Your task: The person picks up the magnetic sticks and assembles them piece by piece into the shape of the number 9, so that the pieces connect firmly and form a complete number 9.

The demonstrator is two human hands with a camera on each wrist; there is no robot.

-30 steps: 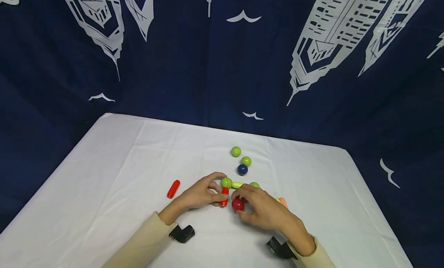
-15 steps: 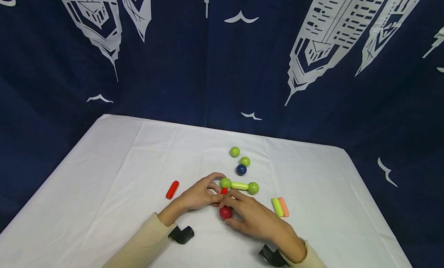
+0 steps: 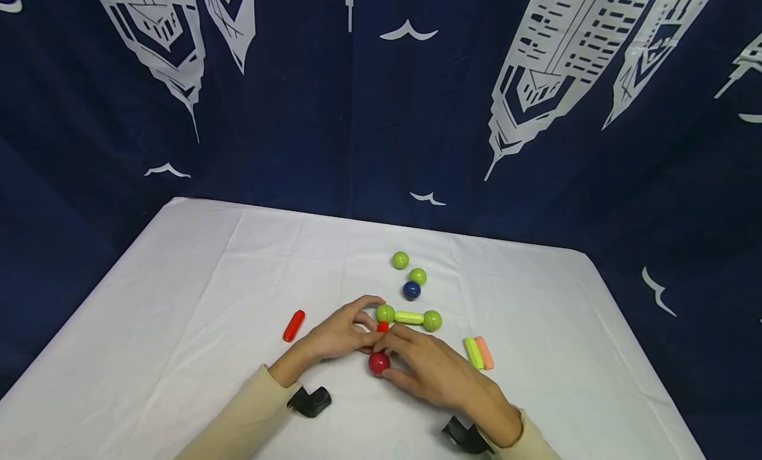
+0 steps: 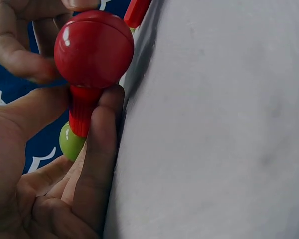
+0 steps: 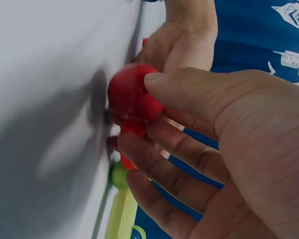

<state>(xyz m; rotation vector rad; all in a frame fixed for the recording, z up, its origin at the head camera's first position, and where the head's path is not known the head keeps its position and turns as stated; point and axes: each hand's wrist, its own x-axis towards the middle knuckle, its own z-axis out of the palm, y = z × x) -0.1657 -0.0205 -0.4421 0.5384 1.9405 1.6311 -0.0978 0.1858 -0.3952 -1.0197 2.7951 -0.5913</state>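
My left hand [image 3: 338, 331] pinches a ridged red stick [image 4: 81, 113] between thumb and fingers. A shiny red ball [image 4: 93, 50] meets the stick's near end, and my right hand [image 3: 439, 370] holds that ball with thumb and fingertips. At the far end of the stick is a green ball [image 3: 385, 313], with a left-hand finger at it. From this ball a yellow-green stick [image 3: 409, 318] runs right to another green ball [image 3: 432, 320]. In the head view the right fingers hide most of the red stick.
Beyond the hands lie two loose green balls [image 3: 400, 260] and a dark blue ball [image 3: 411, 290]. A loose red stick [image 3: 294, 325] is on the left. To the right, a yellow-green stick [image 3: 473, 353] and an orange stick [image 3: 485, 353] lie side by side on the white tablecloth [image 3: 178, 281].
My right hand has moved left with the red ball, bringing it to the near end of the red stick. My left hand has stayed in place around the stick.
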